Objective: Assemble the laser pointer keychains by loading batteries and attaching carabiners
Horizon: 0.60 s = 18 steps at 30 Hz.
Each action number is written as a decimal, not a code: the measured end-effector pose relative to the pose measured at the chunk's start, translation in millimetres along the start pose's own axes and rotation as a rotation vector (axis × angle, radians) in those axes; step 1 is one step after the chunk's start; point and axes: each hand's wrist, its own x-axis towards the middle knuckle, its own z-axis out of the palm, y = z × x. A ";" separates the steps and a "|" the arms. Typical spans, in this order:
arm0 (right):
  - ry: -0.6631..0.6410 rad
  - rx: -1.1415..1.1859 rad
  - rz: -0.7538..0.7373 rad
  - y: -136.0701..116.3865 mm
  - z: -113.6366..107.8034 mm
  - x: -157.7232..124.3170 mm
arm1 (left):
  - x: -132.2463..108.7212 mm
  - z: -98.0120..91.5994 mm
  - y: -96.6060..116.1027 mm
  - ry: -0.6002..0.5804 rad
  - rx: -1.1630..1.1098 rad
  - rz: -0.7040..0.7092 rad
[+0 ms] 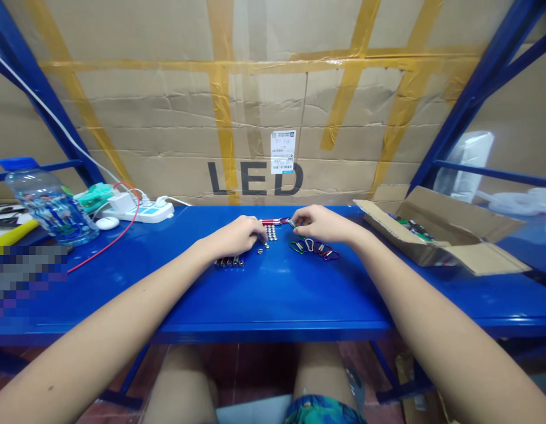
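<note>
On blue table [273, 294]: red piece [269, 222] looked clipped, carabiners [320, 248] lay loose; left hand [243, 235] and right hand [318, 224] narrow, holds unclear.

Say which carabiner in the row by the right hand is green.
The leftmost carabiner, beside the silver one; the others, further right, look reddish.

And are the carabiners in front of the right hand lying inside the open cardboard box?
No, the carabiners lie on the blue table, between the right hand and the table's front edge.
</note>
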 end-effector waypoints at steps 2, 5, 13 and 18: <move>-0.010 0.035 -0.017 -1.2 1.1 -0.1 | 0.8 0.9 -1.7 0.024 0.027 0.006; -0.016 0.106 -0.055 -4.2 4.6 0.2 | 3.6 4.5 -4.5 0.013 0.052 0.035; -0.080 0.366 -0.133 -15.3 24.3 1.8 | 7.0 -3.9 9.5 -0.132 0.147 -0.107; -0.123 0.389 -0.128 -12.7 32.8 4.4 | 3.4 -15.5 19.4 -0.217 0.044 -0.185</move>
